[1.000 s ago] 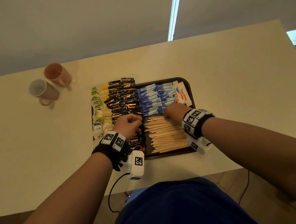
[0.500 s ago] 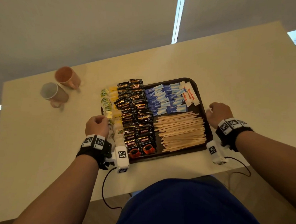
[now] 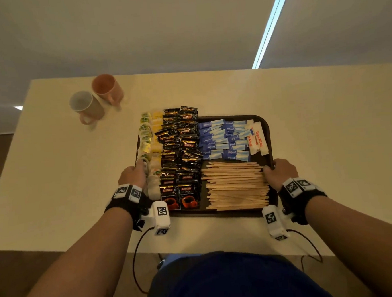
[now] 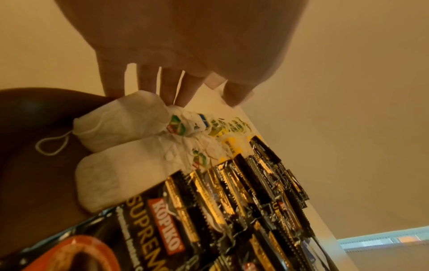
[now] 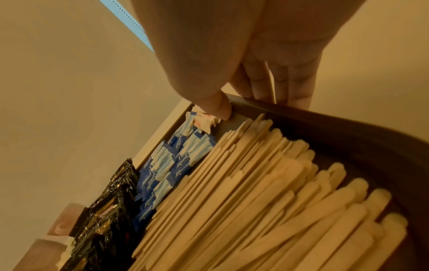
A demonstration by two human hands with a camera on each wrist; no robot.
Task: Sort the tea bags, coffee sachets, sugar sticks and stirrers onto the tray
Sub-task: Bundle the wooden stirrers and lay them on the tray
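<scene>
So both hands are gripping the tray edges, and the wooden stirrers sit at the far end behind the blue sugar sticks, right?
Not quite. In the head view the wooden stirrers lie at the near end, in front of the blue sugar sticks. The left hand and right hand do grip the tray.

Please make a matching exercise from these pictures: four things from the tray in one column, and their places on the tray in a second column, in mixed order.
Things:
1. tea bags
2. coffee sachets
3. sugar sticks
4. stirrers

Places on the tray:
A. near right part
B. left edge
C. far right part
D. middle column

Pairs: 1-B, 2-D, 3-C, 4-A
</scene>
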